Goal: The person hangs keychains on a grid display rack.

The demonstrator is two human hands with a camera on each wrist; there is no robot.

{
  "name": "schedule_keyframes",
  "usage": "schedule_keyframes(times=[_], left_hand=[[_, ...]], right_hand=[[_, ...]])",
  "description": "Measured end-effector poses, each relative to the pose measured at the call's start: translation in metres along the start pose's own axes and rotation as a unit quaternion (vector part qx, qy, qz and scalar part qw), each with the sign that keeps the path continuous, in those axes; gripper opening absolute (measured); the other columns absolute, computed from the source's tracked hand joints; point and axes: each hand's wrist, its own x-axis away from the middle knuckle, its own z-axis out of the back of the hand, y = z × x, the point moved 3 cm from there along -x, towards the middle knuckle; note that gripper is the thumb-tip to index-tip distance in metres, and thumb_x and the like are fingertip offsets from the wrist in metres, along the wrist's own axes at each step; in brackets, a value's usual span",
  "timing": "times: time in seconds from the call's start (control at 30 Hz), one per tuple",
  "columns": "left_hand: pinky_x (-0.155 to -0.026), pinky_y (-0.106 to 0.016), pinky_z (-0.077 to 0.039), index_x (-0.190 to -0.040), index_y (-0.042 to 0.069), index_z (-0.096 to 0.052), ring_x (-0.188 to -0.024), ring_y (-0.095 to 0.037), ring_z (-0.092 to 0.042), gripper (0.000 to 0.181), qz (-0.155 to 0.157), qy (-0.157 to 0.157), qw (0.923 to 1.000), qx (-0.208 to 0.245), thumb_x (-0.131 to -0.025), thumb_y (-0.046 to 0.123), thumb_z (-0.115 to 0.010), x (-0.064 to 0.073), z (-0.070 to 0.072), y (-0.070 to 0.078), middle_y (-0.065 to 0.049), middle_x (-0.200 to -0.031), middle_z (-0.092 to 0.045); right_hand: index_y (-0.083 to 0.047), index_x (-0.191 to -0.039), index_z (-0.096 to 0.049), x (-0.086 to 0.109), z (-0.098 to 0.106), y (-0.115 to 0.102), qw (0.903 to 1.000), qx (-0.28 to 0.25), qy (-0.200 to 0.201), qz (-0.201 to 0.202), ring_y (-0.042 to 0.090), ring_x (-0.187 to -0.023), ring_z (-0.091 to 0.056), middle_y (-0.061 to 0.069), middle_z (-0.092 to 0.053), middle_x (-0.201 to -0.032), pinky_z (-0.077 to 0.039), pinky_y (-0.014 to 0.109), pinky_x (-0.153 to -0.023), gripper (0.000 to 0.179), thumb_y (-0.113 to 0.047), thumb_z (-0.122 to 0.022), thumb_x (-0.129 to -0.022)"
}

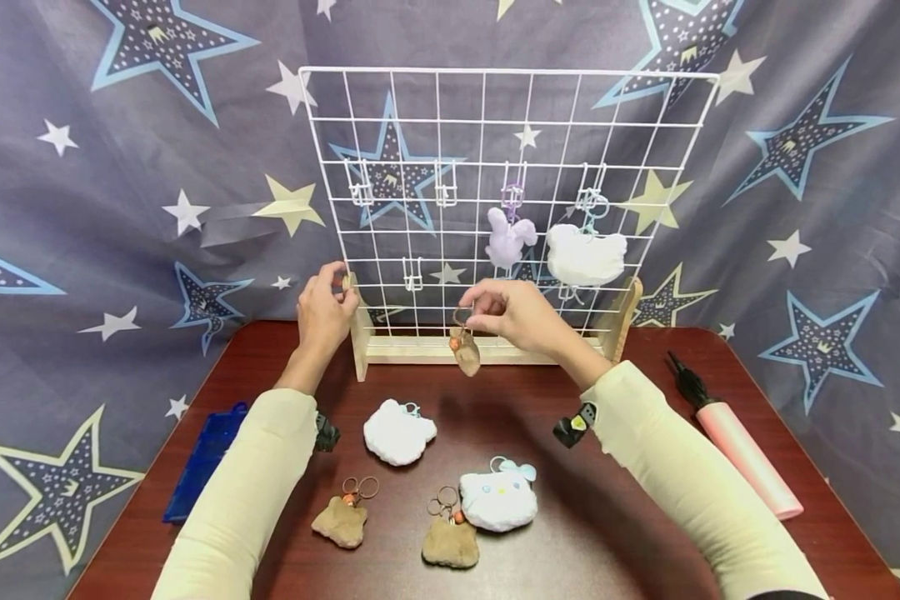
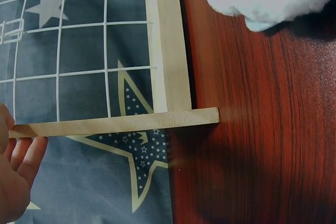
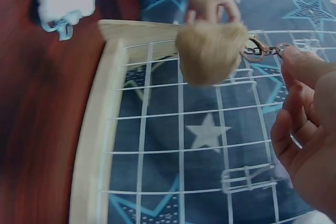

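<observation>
My right hand (image 1: 517, 315) pinches the metal ring of a brown plush keychain (image 1: 467, 357), which dangles in front of the lower part of a white wire grid rack (image 1: 510, 72). In the right wrist view the fuzzy brown plush (image 3: 210, 56) hangs from a copper-coloured clasp (image 3: 254, 51). At the rack's left side, my left hand (image 1: 325, 308) grips the upper end of the wooden side support (image 2: 105, 125), thumb on one side and fingers on the other. A purple rabbit-like plush (image 1: 507, 240) and a white plush keychain (image 1: 587, 256) hang on the grid's right half.
Wire hooks (image 1: 446, 195) without plushes sit on the grid's left half. On the table lie two white plush keychains (image 1: 398, 432) (image 1: 498, 500) and two brown ones (image 1: 342, 523) (image 1: 450, 543). A blue tray (image 1: 204, 462) is at left, a pink-and-black umbrella (image 1: 750, 458) at right.
</observation>
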Motion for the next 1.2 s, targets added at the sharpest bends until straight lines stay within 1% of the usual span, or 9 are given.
schedule_keyframes(times=[0.2,0.37,0.6,0.67,0.87,1.0,1.2], left_hand=[[-0.091,-0.051,-0.051,-0.129,0.015,-0.063,-0.099,-0.034,-0.071,0.044,0.002,-0.003,1.0,0.001,-0.085,0.014,-0.066,0.0,0.0,0.001,-0.016,-0.112,-0.069],[-0.091,-0.051,-0.052,-0.13,0.015,-0.063,-0.099,-0.034,-0.072,0.044,0.002,-0.003,1.0,0.004,-0.085,0.014,-0.066,0.001,0.001,0.001,-0.016,-0.112,-0.07],[-0.091,-0.052,-0.051,-0.13,0.015,-0.063,-0.098,-0.034,-0.072,0.045,-0.001,-0.001,1.0,0.0,-0.085,0.014,-0.066,0.0,0.002,0.0,-0.016,-0.112,-0.07],[-0.09,-0.052,-0.051,-0.13,0.015,-0.063,-0.098,-0.034,-0.072,0.045,-0.002,0.001,1.0,0.0,-0.085,0.014,-0.066,0.0,0.002,0.0,-0.016,-0.111,-0.069],[-0.09,-0.053,-0.051,-0.129,0.015,-0.063,-0.099,-0.034,-0.071,0.045,-0.004,0.002,1.0,-0.001,-0.084,0.013,-0.067,0.0,0.002,0.001,-0.015,-0.111,-0.07],[-0.089,-0.053,-0.051,-0.129,0.015,-0.064,-0.098,-0.034,-0.071,0.045,-0.006,0.003,1.0,0.001,-0.084,0.013,-0.068,0.0,0.002,0.001,-0.015,-0.11,-0.07],[-0.09,-0.052,-0.052,-0.129,0.015,-0.063,-0.098,-0.033,-0.072,0.045,-0.005,0.001,1.0,0.001,-0.084,0.014,-0.068,0.001,0.002,0.001,-0.015,-0.11,-0.07]], right_hand=[[-0.007,-0.108,-0.073,-0.015,0.015,-0.007,0.9986,-0.027,0.044,-0.013,0.011,-0.066,-0.061,0.007,-0.074,-0.082,-0.048,0.021,-0.059,0.024,-0.008,-0.08,-0.085],[-0.007,-0.109,-0.074,-0.026,0.023,-0.013,0.9968,-0.023,0.075,-0.017,0.009,-0.065,-0.061,0.009,-0.075,-0.083,-0.046,0.019,-0.059,0.024,-0.008,-0.08,-0.085],[-0.008,-0.111,-0.073,-0.042,0.032,-0.024,0.9938,-0.027,0.102,-0.035,0.009,-0.065,-0.061,0.01,-0.076,-0.085,-0.045,0.02,-0.057,0.025,-0.01,-0.08,-0.087],[-0.009,-0.111,-0.074,-0.047,0.036,-0.028,0.9923,-0.028,0.114,-0.039,0.008,-0.064,-0.06,0.01,-0.076,-0.085,-0.044,0.02,-0.057,0.025,-0.011,-0.08,-0.087],[-0.008,-0.111,-0.073,-0.058,0.045,-0.041,0.9843,-0.052,0.162,-0.047,0.006,-0.066,-0.061,0.009,-0.076,-0.085,-0.049,0.018,-0.061,0.028,-0.012,-0.082,-0.085],[-0.009,-0.113,-0.073,-0.064,0.047,-0.047,0.9825,-0.059,0.169,-0.053,0.007,-0.069,-0.062,0.009,-0.075,-0.087,-0.049,0.019,-0.063,0.028,-0.014,-0.081,-0.086],[-0.01,-0.113,-0.073,-0.072,0.048,-0.051,0.9792,-0.063,0.183,-0.06,0.005,-0.067,-0.062,0.01,-0.077,-0.087,-0.049,0.018,-0.062,0.029,-0.013,-0.082,-0.085]])
